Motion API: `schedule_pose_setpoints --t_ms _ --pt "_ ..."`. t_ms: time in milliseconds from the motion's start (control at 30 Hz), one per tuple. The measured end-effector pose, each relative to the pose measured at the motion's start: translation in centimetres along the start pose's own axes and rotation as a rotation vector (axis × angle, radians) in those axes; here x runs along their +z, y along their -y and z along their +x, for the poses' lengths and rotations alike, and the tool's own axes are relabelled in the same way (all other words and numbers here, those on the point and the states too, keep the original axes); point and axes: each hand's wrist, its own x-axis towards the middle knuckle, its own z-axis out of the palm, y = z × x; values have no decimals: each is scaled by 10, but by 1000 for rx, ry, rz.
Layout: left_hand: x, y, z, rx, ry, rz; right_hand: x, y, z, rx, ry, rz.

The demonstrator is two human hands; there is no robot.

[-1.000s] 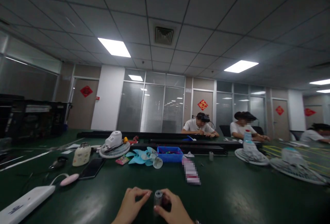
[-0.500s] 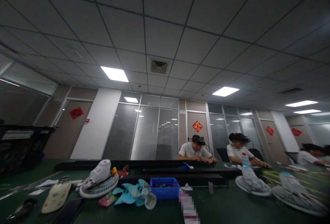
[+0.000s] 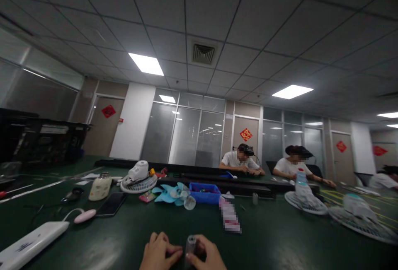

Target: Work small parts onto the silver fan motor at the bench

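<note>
Both my hands show at the bottom edge over the dark green table (image 3: 273, 237). My right hand (image 3: 207, 256) is curled around a small grey cylindrical part (image 3: 190, 246) held upright, with a dark piece behind it. My left hand (image 3: 159, 253) rests just to its left, fingers bent, fingertips close to the part; whether it pinches something small I cannot tell. Wrists and forearms are cut off by the frame.
Ahead lie pale blue fan blades (image 3: 171, 193), a blue bin (image 3: 205, 193), a white fan body on a grille (image 3: 138, 179), a phone (image 3: 111, 203), a cream bottle (image 3: 100, 187), a white box (image 3: 31, 242). More grilles (image 3: 306, 203) sit right. Three people sit at the far side.
The view swung up toward the ceiling half a second ago, hiding my hands, then dropped back. My hands are again at the bottom edge, much as one second ago.
</note>
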Motion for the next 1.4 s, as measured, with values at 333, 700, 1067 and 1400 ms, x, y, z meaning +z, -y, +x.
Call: schedule_pose_setpoints --t_ms 333,700,1067,1400 --pt "1 10 5 -59 -116 -227 -166 -46 28 178 -608 -423" --pt "13 25 17 -72 -220 -318 -227 -92 9 503 -641 -794" --pt "3 24 22 -286 -379 -564 -21 36 -1 -283 165 -711" --pt "7 21 17 -166 -324 -537 -1 43 -1 -150 236 -570"
